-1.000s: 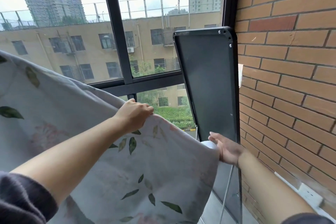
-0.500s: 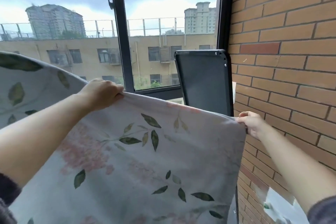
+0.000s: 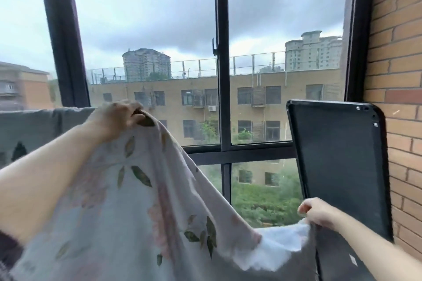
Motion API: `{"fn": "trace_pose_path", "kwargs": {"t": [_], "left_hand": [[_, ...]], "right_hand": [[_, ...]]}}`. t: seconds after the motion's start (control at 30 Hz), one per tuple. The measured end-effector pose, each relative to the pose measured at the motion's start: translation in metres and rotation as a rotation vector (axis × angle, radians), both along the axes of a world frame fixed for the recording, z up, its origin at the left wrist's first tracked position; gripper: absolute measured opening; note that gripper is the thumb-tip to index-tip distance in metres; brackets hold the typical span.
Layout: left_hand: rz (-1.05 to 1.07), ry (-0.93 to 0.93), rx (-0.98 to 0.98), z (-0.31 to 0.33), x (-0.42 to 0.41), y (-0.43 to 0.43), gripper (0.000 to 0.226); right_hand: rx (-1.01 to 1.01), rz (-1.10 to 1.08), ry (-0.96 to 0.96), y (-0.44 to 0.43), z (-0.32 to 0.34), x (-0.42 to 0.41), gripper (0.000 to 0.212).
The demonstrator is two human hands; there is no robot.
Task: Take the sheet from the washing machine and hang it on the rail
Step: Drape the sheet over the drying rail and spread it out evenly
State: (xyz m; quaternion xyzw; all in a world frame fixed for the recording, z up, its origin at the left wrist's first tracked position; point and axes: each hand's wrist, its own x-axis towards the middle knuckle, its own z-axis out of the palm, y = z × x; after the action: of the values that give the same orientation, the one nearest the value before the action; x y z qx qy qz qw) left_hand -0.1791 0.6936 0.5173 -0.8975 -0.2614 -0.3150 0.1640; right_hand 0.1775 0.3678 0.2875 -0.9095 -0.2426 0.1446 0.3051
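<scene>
A pale sheet (image 3: 141, 212) printed with green leaves and pink flowers stretches between my two hands in front of a large window. My left hand (image 3: 118, 118) grips its top edge, raised at left of centre. Lower down at the right, my right hand (image 3: 319, 214) pinches the sheet's other corner, where the white underside shows. More of the sheet (image 3: 38, 130) hangs flat at the far left, level with my left hand. What it hangs over is hidden, and no rail shows.
A black-framed window (image 3: 220, 75) fills the view ahead, its handle on the middle post. A dark flat panel (image 3: 338, 166) leans at the right against a brick wall (image 3: 397, 75). Buildings and greenery lie outside.
The camera has tilted up towards the sky. My left hand has lifted the sheet's edge higher, while my right hand has dropped lower, so the top edge now slopes down to the right.
</scene>
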Motion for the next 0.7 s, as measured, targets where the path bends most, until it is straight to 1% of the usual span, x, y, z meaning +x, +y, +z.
{"fn": "trace_pose_path", "kwargs": {"t": [0.1, 0.17, 0.3, 0.4, 0.47, 0.53, 0.6, 0.7], "left_hand": [[-0.161, -0.077, -0.085, 0.005, -0.015, 0.010, 0.019], [-0.234, -0.134, -0.107, 0.004, -0.016, 0.012, 0.019], [-0.336, -0.215, -0.108, 0.001, -0.016, 0.028, 0.020], [-0.388, -0.297, -0.080, -0.003, -0.011, 0.031, 0.017], [-0.405, -0.328, -0.080, -0.004, -0.008, 0.035, 0.015], [-0.412, -0.328, -0.090, -0.002, -0.011, 0.042, 0.015], [-0.424, -0.315, -0.094, -0.001, -0.015, 0.049, 0.015], [-0.436, -0.312, -0.073, 0.002, -0.022, 0.049, 0.016]], "right_hand": [[-0.107, 0.163, -0.072, 0.047, 0.020, -0.030, 0.030], [-0.072, 0.262, -0.115, 0.082, 0.037, -0.053, 0.029], [0.180, 0.408, -0.136, 0.147, 0.080, -0.120, 0.016], [0.453, 0.508, -0.051, 0.184, 0.115, -0.169, 0.024], [0.584, 0.559, -0.028, 0.207, 0.133, -0.196, 0.029], [0.687, 0.536, -0.075, 0.229, 0.143, -0.220, 0.021], [0.765, 0.453, -0.170, 0.241, 0.146, -0.234, 0.012], [0.873, 0.340, -0.205, 0.247, 0.145, -0.242, 0.018]]}}
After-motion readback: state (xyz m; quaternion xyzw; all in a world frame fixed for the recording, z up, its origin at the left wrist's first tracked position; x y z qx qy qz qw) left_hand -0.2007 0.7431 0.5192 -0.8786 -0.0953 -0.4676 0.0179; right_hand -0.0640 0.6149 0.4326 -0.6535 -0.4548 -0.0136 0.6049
